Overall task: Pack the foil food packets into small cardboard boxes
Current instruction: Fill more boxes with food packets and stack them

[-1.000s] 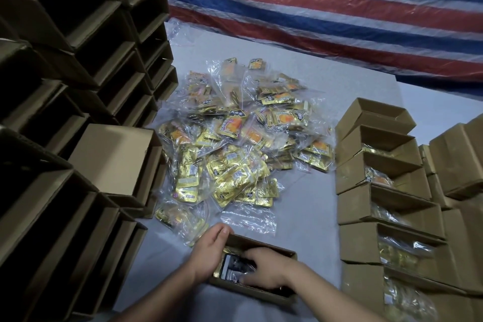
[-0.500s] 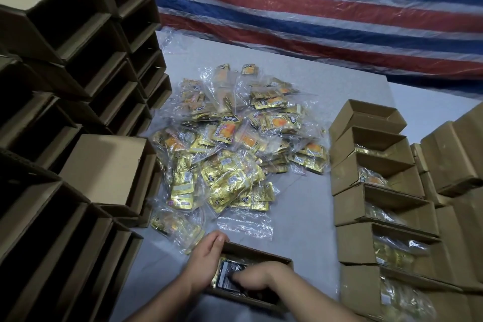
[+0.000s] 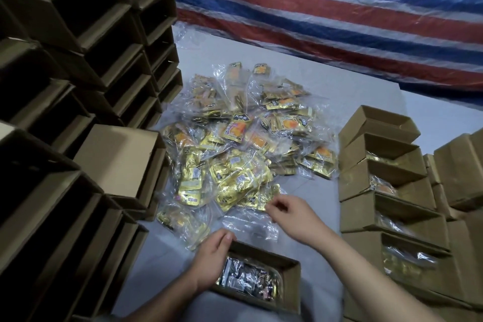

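so the right hand point(image 3: 292, 213) was nearer the pile point(image 3: 235, 154), fingers curled at its near edge, couldn't tell if gripping. left hand point(image 3: 211, 256) held the box point(image 3: 291, 285) wall, packets already inside.

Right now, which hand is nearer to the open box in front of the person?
Left. The left hand rests on the open box's left rim, fingers curled over its far corner. The right hand is up beyond the box, at the near edge of the packet pile.
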Motion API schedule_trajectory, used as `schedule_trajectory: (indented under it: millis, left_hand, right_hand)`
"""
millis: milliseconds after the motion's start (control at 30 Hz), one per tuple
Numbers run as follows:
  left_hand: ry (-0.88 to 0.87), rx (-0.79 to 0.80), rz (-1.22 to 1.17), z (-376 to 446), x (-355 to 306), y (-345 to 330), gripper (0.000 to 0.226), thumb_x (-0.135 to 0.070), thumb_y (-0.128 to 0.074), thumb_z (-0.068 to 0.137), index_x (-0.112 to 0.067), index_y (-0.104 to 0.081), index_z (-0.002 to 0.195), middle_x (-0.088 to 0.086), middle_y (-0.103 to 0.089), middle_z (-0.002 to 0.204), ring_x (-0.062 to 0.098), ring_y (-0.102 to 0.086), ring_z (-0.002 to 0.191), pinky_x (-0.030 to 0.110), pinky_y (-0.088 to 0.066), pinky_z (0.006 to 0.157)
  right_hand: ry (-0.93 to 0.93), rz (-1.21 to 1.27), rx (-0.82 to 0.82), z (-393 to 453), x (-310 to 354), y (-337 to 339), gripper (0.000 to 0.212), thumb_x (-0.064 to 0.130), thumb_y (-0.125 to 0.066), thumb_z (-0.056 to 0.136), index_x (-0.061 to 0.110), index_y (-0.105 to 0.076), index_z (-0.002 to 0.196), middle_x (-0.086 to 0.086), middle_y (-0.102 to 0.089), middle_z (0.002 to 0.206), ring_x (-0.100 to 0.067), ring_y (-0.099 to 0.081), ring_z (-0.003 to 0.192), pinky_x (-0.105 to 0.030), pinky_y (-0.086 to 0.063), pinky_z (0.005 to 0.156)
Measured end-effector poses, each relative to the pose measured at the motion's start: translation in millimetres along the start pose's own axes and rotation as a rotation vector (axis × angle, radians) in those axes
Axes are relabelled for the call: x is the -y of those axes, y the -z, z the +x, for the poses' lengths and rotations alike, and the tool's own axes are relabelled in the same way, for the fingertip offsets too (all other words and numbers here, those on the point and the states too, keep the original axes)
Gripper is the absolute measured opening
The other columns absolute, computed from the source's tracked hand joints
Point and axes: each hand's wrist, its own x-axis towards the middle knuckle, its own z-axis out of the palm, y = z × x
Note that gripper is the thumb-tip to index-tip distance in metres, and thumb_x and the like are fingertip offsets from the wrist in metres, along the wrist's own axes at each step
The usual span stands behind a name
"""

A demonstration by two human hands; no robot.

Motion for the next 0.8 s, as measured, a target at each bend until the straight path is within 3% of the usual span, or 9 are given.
schedule_trajectory:
  millis: [33, 67, 133, 167, 333, 467, 567, 700, 800]
  left_hand:
    - [0.004, 0.004, -0.002, 0, -1, 0, 0.025, -0.025, -0.045, 0.103, -0.013, -0.062, 0.09, 0.004, -0.062, 0.086, 0.013, -0.056, 0.084, 0.023, -0.043, 0.077]
    - [0.007, 0.011, -0.007, -1, -1, 0, 0.025, -0.025, -0.045, 0.103, -0.012, -0.062, 0.09, 0.005, -0.062, 0.087, 0.014, -0.056, 0.085, 0.023, -0.043, 0.078]
    - [0.012, 0.028, -0.022, -3, -4, 0, 0.025, -0.026, -0.044, 0.103, -0.013, -0.06, 0.09, 0.007, -0.062, 0.089, 0.014, -0.055, 0.086, 0.022, -0.042, 0.077]
    - [0.013, 0.035, -0.028, -4, -6, 1, 0.025, -0.026, -0.043, 0.103, -0.013, -0.06, 0.09, 0.006, -0.062, 0.089, 0.014, -0.055, 0.086, 0.02, -0.042, 0.077]
    - [0.037, 0.048, -0.024, -5, -12, 4, 0.024, -0.028, -0.041, 0.104, -0.016, -0.059, 0.092, 0.001, -0.059, 0.09, 0.008, -0.052, 0.085, 0.013, -0.039, 0.074]
    - [0.041, 0.038, -0.009, -4, -12, 3, 0.023, -0.03, -0.041, 0.104, -0.02, -0.059, 0.092, -0.008, -0.057, 0.086, -0.009, -0.049, 0.078, 0.005, -0.037, 0.07]
    - [0.025, 0.025, 0.009, -3, -10, 3, 0.022, -0.031, -0.042, 0.103, -0.026, -0.058, 0.089, -0.012, -0.056, 0.082, -0.01, -0.049, 0.078, 0.006, -0.037, 0.071]
    - [0.026, -0.007, 0.029, -3, -7, 0, 0.022, -0.031, -0.045, 0.102, -0.033, -0.057, 0.085, -0.016, -0.056, 0.084, 0.007, -0.052, 0.09, 0.025, -0.043, 0.087]
    - [0.008, -0.02, 0.009, -4, -9, -1, 0.021, -0.027, -0.046, 0.102, -0.031, -0.058, 0.085, -0.016, -0.055, 0.083, 0.002, -0.052, 0.085, 0.02, -0.041, 0.084]
  right_hand:
    - [0.052, -0.077, -0.024, 9, 2, 6, 0.009, 0.031, -0.059, 0.097, 0.027, -0.066, 0.093, 0.009, -0.066, 0.089, -0.003, -0.06, 0.08, -0.024, -0.046, 0.073]
    - [0.107, -0.188, -0.034, 17, 5, 10, 0.017, 0.033, -0.059, 0.097, 0.025, -0.065, 0.11, 0.008, -0.065, 0.105, -0.006, -0.06, 0.097, -0.026, -0.046, 0.083]
    - [0.212, -0.392, -0.01, 36, 9, 11, 0.048, 0.036, -0.059, 0.096, 0.02, -0.049, 0.14, 0.002, -0.054, 0.136, -0.015, -0.051, 0.125, -0.031, -0.041, 0.103]
    - [0.26, -0.472, 0.007, 46, 13, 10, 0.058, 0.037, -0.06, 0.095, 0.019, -0.042, 0.146, 0.0, -0.049, 0.143, -0.018, -0.046, 0.131, -0.034, -0.038, 0.108]
    - [0.38, -0.928, 0.142, 107, 28, -17, 0.085, 0.043, -0.07, 0.085, 0.015, -0.027, 0.153, -0.008, -0.043, 0.147, -0.027, -0.043, 0.133, -0.04, -0.039, 0.109]
    - [0.358, -1.072, 0.237, 146, 32, -42, 0.111, 0.047, -0.079, 0.077, 0.012, -0.01, 0.157, -0.014, -0.025, 0.16, -0.032, -0.027, 0.145, -0.045, -0.023, 0.12]
    - [0.312, -1.177, 0.333, 164, 31, -57, 0.13, 0.055, -0.08, 0.072, 0.012, 0.008, 0.157, -0.015, -0.004, 0.166, -0.035, -0.008, 0.152, -0.051, -0.01, 0.123]
    - [0.304, -1.345, 0.392, 175, 26, -72, 0.137, 0.062, -0.077, 0.072, 0.011, 0.02, 0.154, -0.018, 0.014, 0.164, -0.04, 0.004, 0.151, -0.057, -0.006, 0.122]
    - [0.322, -1.417, 0.364, 176, 16, -79, 0.131, 0.059, -0.074, 0.077, 0.012, 0.022, 0.154, -0.019, 0.019, 0.161, -0.041, 0.007, 0.151, -0.058, -0.004, 0.122]
